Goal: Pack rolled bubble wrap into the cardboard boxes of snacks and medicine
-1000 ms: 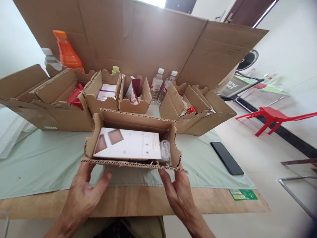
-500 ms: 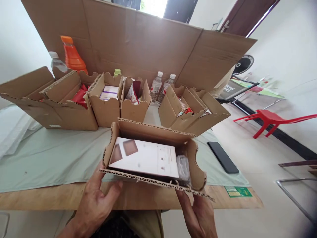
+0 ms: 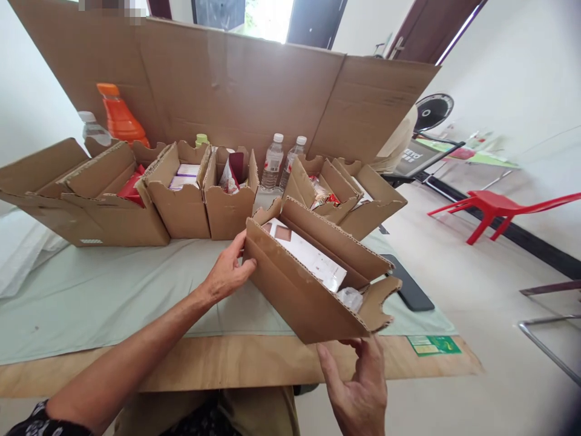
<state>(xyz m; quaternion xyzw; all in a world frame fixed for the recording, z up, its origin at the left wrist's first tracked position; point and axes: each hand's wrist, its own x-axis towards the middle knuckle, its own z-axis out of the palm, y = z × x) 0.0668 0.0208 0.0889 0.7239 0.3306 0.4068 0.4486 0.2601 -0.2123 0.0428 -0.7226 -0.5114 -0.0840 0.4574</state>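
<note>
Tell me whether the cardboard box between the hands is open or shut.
Open: the cardboard box has no cover over its top; a white carton and clear plastic show inside.

Note at 12 o'clock two white-capped bottles (image 3: 272, 165) standing before a cardboard panel (image 3: 240, 97); at 10 o'clock, an orange bottle (image 3: 121, 119); at 3 o'clock, a red chair (image 3: 494, 203); at 4 o'clock, a black phone (image 3: 415, 290) near a green card (image 3: 434, 345).

carton (image 3: 302, 293): turned diagonal, farther right | left hand (image 3: 229, 270): forward, at its far end
</note>
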